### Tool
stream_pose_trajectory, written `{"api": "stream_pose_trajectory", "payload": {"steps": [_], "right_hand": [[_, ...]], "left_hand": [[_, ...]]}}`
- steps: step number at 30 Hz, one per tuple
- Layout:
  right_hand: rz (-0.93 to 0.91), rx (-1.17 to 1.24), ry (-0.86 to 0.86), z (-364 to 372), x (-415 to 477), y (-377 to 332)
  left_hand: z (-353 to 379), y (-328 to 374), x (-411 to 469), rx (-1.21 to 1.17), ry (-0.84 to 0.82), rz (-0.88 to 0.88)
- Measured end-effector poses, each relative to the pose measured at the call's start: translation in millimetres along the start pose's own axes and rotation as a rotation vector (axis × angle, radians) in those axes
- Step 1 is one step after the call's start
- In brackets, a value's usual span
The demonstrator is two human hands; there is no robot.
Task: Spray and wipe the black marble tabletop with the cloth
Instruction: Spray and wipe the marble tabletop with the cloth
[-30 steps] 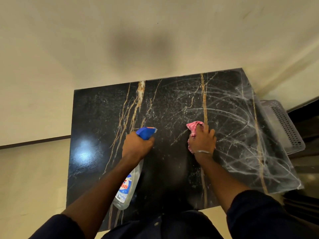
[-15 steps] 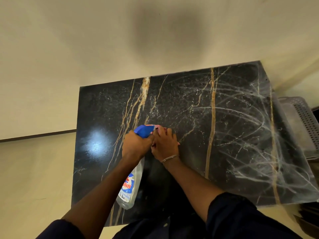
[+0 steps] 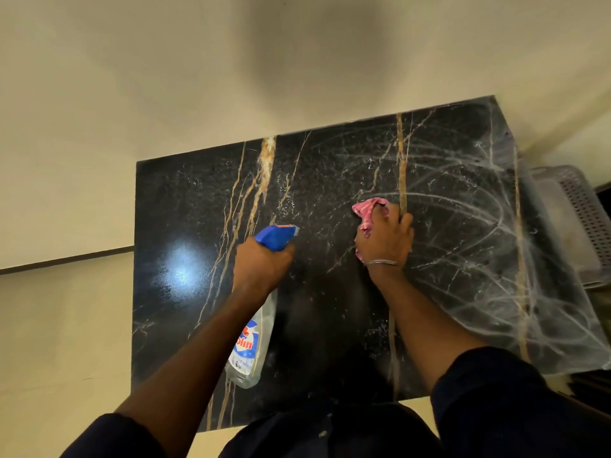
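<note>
Cloth (image 3: 365,211), pink, bunched under right hand (image 3: 385,242), fingers curled over it, pressing it onto black marble worktop (image 3: 198,209). Thin bangle (image 3: 382,262) on that wrist. Left hand (image 3: 261,264), near its left, wraps neck of spray bottle (image 3: 251,345), blue nozzle pointing away, clear body hanging below the wrist. Whitish wipe streaks (image 3: 479,242) right of right hand; grey perforated basket (image 3: 582,219) beyond worktop edge

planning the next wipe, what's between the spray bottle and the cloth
Only bare black tabletop with pale flecks lies between the spray bottle and the cloth, in the head view.
</note>
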State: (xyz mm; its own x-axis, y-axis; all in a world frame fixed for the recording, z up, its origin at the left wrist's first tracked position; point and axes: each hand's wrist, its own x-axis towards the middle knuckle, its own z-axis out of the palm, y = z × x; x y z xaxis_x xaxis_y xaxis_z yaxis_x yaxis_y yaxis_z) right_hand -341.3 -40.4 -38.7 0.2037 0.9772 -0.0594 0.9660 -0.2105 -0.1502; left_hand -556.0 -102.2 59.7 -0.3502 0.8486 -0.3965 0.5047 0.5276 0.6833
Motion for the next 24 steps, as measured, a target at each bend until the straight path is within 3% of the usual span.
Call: {"api": "stream_pose_trajectory", "payload": {"steps": [3,9,14,24], "right_hand": [[0.047,0.035,-0.012,1,-8,-29],[-0.334,0.054,-0.035,14,-37,-100],[-0.481,0.045,-0.05,16,-33,-96],[-0.033,-0.02,0.004,0,42,6]], "left_hand": [[0,0,2,-0.016,-0.007,-0.012],[-3,5,5,0.015,0.054,-0.028],[-7,8,13,0.048,0.036,0.041],[-3,17,39,-0.004,-0.013,0.047]]}}
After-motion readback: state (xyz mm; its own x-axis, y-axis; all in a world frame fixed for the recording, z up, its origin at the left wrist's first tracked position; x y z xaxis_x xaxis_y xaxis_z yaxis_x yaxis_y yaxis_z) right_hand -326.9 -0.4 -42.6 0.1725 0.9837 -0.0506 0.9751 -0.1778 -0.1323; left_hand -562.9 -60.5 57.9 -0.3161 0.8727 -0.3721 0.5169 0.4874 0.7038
